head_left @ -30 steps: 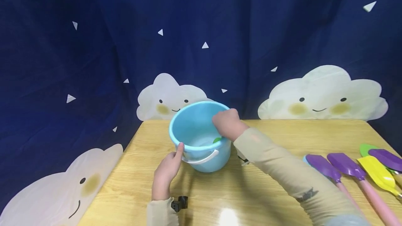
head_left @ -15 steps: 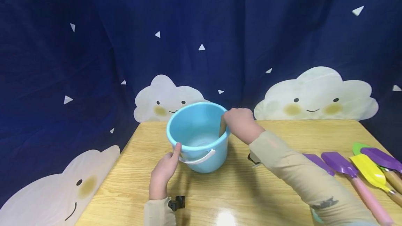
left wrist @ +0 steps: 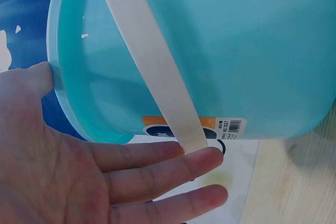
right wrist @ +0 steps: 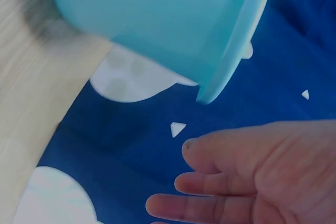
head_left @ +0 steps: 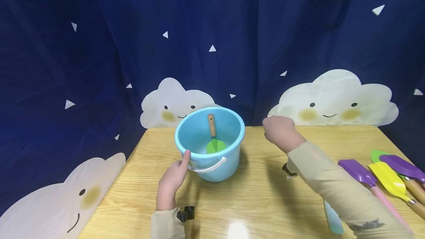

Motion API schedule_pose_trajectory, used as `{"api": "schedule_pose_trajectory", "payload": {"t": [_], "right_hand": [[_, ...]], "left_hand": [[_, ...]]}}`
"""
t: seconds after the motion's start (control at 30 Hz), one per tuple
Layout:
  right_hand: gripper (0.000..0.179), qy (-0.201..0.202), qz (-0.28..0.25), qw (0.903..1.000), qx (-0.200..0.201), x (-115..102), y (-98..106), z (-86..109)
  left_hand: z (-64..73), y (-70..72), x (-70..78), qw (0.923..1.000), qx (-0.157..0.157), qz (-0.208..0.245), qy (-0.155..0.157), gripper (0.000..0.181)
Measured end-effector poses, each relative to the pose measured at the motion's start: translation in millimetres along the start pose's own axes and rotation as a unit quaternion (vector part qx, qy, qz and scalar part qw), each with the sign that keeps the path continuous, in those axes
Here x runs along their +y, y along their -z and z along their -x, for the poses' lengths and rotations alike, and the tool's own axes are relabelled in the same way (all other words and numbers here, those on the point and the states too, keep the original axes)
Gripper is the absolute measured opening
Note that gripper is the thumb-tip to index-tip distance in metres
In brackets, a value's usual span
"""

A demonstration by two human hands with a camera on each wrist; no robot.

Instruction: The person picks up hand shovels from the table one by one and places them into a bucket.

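Observation:
A light blue bucket (head_left: 216, 167) with a white handle (head_left: 210, 166) stands on the wooden table. Inside it a green toy shovel (head_left: 216, 146) leans with its wooden handle against the far wall. My left hand (head_left: 174, 178) touches the bucket's near left: the thumb is at the rim, and the other fingers lie nearly straight along the side by the handle in the left wrist view. To the right of the bucket, my right hand (head_left: 282, 132) hovers above the table. Nothing is between its loosely bent fingers (right wrist: 199, 208) in the right wrist view.
On the table's right lie a yellow shovel (head_left: 388, 178), purple shovels (head_left: 358, 170) and a green one (head_left: 378, 155), several overlapping. A pale blue piece (head_left: 333, 217) shows beneath the right sleeve. A dark blue cloth with clouds (head_left: 332, 99) hangs behind the table.
The right hand has let go of the green shovel's wooden handle and moved right, out of the bucket. The shovel now rests inside. The left hand stays at the rim.

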State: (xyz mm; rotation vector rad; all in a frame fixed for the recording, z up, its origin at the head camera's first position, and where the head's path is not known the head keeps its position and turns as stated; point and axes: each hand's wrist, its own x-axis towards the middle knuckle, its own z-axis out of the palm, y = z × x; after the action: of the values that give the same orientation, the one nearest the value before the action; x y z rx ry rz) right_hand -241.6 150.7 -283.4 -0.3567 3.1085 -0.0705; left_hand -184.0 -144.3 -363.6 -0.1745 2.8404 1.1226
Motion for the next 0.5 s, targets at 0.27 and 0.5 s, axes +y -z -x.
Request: {"api": "schedule_pose_trajectory", "payload": {"t": [0.27,0.5], "right_hand": [[0.015,-0.019,-0.018,0.9993,-0.027,28,-9,8.6],[0.015,-0.04,-0.028,0.9978,-0.045,50,-19,18.0]], "left_hand": [[0.5,0.6,0.2,1.0,-0.002,0.002,-0.001,0.092],[0.1,0.1,0.0,1.0,-0.001,0.001,0.001,0.093]]}}
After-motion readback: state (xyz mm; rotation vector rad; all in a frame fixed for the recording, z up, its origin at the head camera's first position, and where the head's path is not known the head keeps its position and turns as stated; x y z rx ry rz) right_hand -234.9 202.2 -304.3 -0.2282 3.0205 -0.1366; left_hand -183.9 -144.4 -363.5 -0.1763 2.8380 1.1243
